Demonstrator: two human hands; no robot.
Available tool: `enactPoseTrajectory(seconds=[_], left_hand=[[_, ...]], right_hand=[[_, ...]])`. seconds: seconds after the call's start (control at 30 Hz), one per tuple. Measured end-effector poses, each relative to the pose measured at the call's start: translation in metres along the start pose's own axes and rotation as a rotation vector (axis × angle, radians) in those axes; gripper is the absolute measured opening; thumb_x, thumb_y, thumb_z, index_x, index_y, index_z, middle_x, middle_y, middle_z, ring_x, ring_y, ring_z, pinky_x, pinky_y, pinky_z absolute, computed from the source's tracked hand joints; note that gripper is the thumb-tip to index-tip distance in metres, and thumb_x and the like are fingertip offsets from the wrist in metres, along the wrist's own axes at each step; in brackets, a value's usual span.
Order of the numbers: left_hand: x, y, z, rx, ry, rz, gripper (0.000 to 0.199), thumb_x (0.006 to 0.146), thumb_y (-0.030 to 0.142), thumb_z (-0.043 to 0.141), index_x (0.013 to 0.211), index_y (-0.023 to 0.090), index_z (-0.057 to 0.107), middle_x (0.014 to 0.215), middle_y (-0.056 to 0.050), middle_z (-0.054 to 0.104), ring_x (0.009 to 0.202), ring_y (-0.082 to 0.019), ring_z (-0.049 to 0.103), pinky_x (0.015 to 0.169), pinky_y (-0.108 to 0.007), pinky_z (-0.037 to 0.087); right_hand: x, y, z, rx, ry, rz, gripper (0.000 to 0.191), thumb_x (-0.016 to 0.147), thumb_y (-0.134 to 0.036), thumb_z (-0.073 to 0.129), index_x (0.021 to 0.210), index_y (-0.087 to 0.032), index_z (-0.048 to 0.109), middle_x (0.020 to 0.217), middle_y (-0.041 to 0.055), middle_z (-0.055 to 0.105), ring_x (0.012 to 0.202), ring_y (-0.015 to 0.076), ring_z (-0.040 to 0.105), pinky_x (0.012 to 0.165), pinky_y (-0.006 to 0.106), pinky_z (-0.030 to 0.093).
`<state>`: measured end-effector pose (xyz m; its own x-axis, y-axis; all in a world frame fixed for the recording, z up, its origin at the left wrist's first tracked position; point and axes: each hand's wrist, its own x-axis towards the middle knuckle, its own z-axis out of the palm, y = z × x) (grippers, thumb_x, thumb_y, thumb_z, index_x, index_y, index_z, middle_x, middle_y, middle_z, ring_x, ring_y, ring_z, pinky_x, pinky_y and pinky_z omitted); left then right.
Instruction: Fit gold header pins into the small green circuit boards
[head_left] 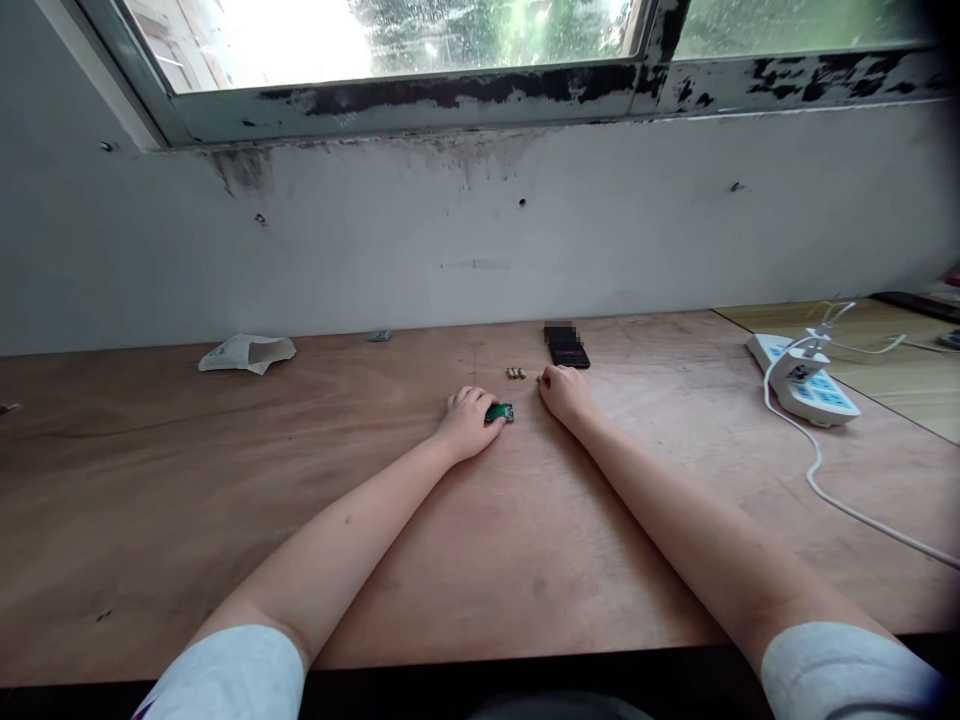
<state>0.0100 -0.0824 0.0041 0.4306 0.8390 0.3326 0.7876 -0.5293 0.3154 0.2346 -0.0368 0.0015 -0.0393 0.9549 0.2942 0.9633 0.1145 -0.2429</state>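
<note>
A small green circuit board [499, 412] lies on the wooden table, held between the fingers and thumb of my left hand [469, 423]. Just behind it, several small brass-coloured cylindrical parts [516, 373] sit in a short row. To their right is my right hand [564, 392], its fingers closed at the tabletop around a tiny brass-coloured piece that shows at the fingertips. A black flat case [568, 350] lies directly behind my right hand, its upper part blurred.
A white crumpled paper bag [247, 353] and a small grey packet [379, 336] lie along the wall. At the right, a white power strip [806, 380] has a plugged-in adapter, and its white cable [821, 485] runs towards the front right. The wall [375, 240] bounds the table's back.
</note>
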Motion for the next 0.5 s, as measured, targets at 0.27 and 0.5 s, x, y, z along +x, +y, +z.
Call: enactPoseTrajectory(seconds=[0.27,0.5], left_hand=[[0.001,-0.002,-0.005,0.006,-0.033,-0.025,0.028,0.089,0.043,0.060,0.110,0.024,0.066,0.115,-0.007,0.064,0.116,-0.028,0.051,0.099,-0.044,0.041],[-0.001,0.000,-0.007,0.062,-0.041,0.002,0.029,0.092,0.042,0.057,0.112,0.024,0.064,0.118,-0.008,0.063,0.117,-0.029,0.050,0.098,-0.044,0.040]], right_hand=[[-0.002,0.009,0.006,0.784,0.005,-0.189,0.035,0.094,-0.030,0.048,0.124,-0.016,0.062,0.100,0.0081,0.066,0.091,0.0182,0.061,0.087,0.033,0.049],[-0.013,-0.004,0.009,1.322,-0.205,-0.104,0.038,0.084,-0.046,0.068,0.111,-0.020,0.062,0.111,0.0079,0.065,0.091,0.0161,0.065,0.089,0.035,0.054]])
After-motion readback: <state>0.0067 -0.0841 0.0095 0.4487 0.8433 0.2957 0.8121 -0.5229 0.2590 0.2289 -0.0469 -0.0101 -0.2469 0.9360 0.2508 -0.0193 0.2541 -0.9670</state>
